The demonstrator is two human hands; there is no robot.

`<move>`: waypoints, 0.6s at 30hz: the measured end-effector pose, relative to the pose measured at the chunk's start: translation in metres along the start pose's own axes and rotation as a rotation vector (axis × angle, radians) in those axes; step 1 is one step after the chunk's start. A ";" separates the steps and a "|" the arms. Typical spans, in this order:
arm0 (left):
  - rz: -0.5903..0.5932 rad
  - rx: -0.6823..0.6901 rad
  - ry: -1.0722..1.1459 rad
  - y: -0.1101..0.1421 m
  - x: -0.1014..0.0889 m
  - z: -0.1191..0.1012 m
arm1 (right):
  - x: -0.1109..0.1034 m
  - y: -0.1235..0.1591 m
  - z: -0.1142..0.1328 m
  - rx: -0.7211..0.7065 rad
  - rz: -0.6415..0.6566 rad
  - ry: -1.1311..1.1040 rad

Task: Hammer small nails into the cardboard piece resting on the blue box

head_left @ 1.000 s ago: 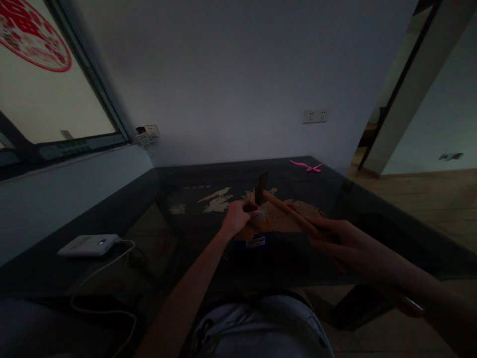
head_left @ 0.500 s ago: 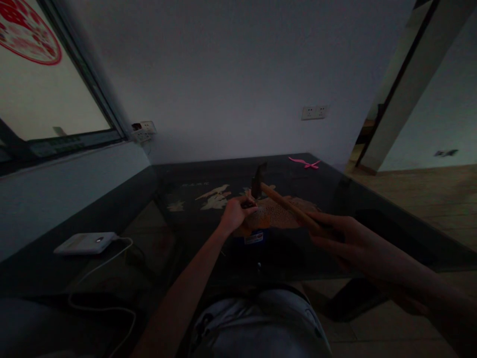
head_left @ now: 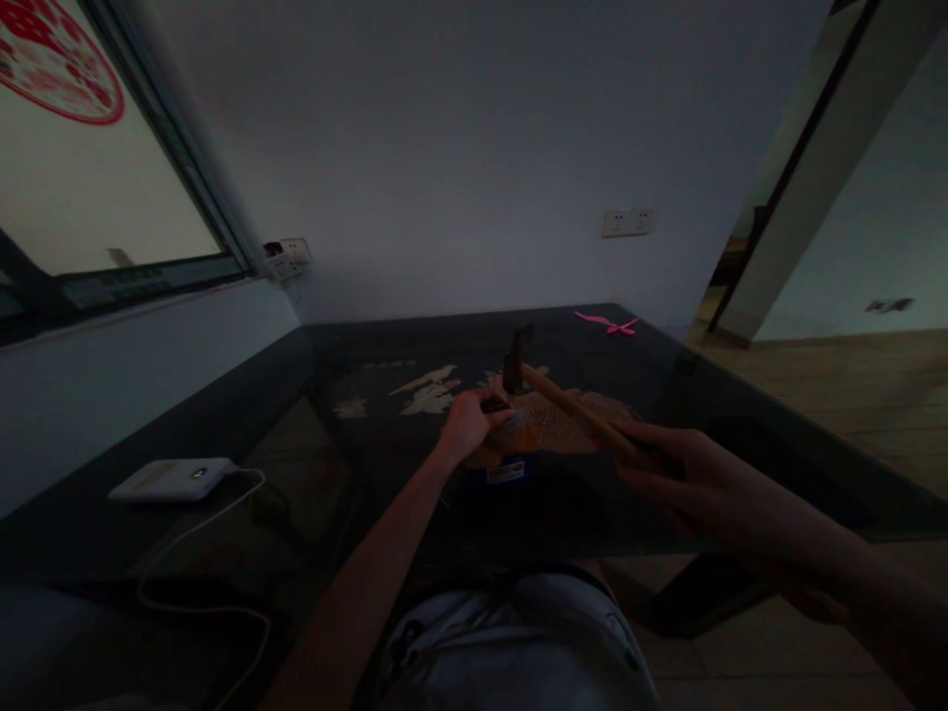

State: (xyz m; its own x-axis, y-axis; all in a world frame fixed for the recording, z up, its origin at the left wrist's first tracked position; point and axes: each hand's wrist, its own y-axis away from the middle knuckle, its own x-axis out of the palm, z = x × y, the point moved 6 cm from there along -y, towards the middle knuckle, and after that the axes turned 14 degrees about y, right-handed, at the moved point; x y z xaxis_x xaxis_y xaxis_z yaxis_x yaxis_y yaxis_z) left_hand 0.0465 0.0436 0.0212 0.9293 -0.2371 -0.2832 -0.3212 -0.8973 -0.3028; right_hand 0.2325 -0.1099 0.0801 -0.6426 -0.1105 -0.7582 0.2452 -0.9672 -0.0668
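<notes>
My right hand (head_left: 667, 469) is wrapped round the wooden handle of a hammer (head_left: 570, 407). The dark hammer head (head_left: 513, 360) is raised just above and beside the fingertips of my left hand (head_left: 472, 423). Those left fingers are pinched together at the left end of a brown speckled piece (head_left: 559, 423) on the table; what they pinch is too small and dark to make out. A small blue box or packet with a white label (head_left: 506, 472) sits at the near edge of the speckled piece.
The dark glossy table (head_left: 370, 341) carries a pale bird-and-flower picture (head_left: 430, 390). A white power bank (head_left: 174, 480) with a white cable (head_left: 214, 518) lies at left. A pink ribbon-like thing (head_left: 608, 323) is near the far right corner. A wall (head_left: 459, 178) stands behind.
Both hands and the hammer hold nearly the same pose. The whole view has shifted very slightly.
</notes>
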 end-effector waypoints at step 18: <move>0.000 -0.005 -0.007 0.000 -0.001 0.002 | 0.000 0.000 0.005 0.005 0.052 0.061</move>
State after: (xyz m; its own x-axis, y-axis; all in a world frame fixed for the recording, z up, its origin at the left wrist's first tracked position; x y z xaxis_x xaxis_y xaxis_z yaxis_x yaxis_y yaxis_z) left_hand 0.0456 0.0448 0.0197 0.9280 -0.2345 -0.2895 -0.3203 -0.8990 -0.2985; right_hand 0.2295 -0.1113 0.0836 -0.5834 -0.1468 -0.7988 0.2736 -0.9616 -0.0230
